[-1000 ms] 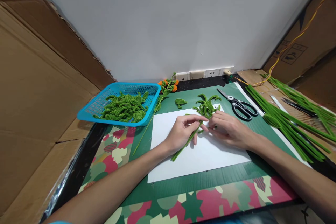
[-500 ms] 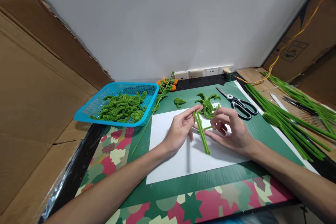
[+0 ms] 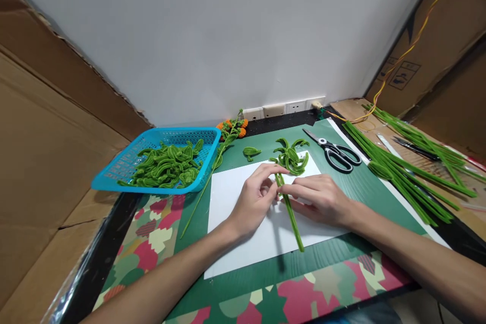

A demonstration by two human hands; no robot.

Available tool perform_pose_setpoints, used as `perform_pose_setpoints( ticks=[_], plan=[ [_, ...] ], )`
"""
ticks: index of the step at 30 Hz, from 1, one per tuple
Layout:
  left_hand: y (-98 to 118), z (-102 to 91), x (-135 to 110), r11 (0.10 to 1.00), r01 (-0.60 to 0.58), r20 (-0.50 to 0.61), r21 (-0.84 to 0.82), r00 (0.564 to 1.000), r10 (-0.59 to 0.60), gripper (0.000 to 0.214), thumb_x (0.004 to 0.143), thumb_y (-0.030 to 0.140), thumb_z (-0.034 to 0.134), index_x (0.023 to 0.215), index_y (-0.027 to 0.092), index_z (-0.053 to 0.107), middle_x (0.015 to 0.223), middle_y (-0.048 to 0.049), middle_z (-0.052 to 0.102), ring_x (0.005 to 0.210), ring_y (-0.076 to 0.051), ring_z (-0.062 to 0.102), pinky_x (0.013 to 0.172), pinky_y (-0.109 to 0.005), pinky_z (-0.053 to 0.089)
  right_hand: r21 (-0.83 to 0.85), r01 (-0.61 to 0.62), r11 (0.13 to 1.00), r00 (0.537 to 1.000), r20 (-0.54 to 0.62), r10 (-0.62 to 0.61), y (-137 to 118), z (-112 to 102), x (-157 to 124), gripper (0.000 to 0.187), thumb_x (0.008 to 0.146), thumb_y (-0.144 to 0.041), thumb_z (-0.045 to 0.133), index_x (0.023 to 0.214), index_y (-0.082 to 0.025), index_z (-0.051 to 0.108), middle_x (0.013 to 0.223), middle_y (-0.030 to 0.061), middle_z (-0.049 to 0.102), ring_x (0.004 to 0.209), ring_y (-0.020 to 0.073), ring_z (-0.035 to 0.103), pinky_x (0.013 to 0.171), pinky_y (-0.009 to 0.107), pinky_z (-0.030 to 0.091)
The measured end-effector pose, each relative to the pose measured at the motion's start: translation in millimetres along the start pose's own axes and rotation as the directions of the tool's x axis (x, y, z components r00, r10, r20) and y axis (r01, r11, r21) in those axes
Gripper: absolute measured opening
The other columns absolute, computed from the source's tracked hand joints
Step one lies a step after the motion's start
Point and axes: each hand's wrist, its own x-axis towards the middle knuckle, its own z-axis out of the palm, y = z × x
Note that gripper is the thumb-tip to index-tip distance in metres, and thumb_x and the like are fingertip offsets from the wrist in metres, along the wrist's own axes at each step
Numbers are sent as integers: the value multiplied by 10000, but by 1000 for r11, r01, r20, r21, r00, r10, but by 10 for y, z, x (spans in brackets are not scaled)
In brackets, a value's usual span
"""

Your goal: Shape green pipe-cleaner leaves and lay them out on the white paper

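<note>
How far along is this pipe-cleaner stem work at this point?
Looks done: a basket of folded green leaves and one orange-flowered sprig beside it. In hand: the left hand and right hand pinch a leafy stem just below its leaf cluster. Left: one loose leaf and many straight green stems lie unused.

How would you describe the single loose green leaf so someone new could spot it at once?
Start at the blue basket on the left, then move right past the orange-flowered stem. Just beyond the white sheet's far edge lies the loose leaf: alone, joined to no stalk, unlike the leaves of the leafy stem to its right.
</note>
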Motion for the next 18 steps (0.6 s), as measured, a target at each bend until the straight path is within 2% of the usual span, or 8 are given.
perform_pose_setpoints(
  ticks=[3,5,8,12,15,18],
  plan=[
    [31,-9,8,995,-17,-7,101,1000,18,230,1020,359,615,1122,231,777,1387,-115,570,1052,-221,646,760,-272,549,0,-42,999,998,-42,42,49,-14,-12,197,1048,-146,516,1099,-199,699,754,20,684,601,139,592,560,277,390],
    [29,-10,16,996,-8,3,90,1000,8,237,1024,390,616,1092,220,769,1283,-110,613,1092,-232,626,781,-268,533,3,-86,996,995,-58,86,107,-51,-21,200,1059,-171,525,1156,-206,697,799,30,709,625,142,616,563,272,397],
    [-1,-8,29,998,66,33,-17,997,-66,263,1031,431,611,1078,203,735,1022,-71,666,914,-190,622,684,-234,487,61,-112,992,993,-18,113,201,-123,-24,193,1066,-246,570,1215,-207,685,886,53,738,685,154,656,586,266,426],
    [-29,-18,51,974,170,72,-152,984,-161,337,999,495,644,968,163,690,773,-9,590,611,-114,511,493,-205,390,246,-158,956,985,-34,172,225,-185,19,167,1067,-267,577,1034,-175,713,828,50,705,658,143,616,596,265,429],
    [-23,-35,68,953,209,78,-219,978,-196,358,980,501,662,887,155,645,763,-4,587,555,-98,524,423,-194,368,403,-264,876,953,-30,302,168,-196,78,229,1058,-286,587,922,-171,731,765,34,689,645,140,593,607,266,432],
    [-26,-55,71,936,224,85,-273,974,-208,372,995,507,639,861,162,606,740,0,599,527,-93,555,407,-184,367,558,-430,709,873,58,484,125,-190,121,314,1034,-360,628,803,-172,725,663,6,642,584,128,541,556,260,397]
  ],
)
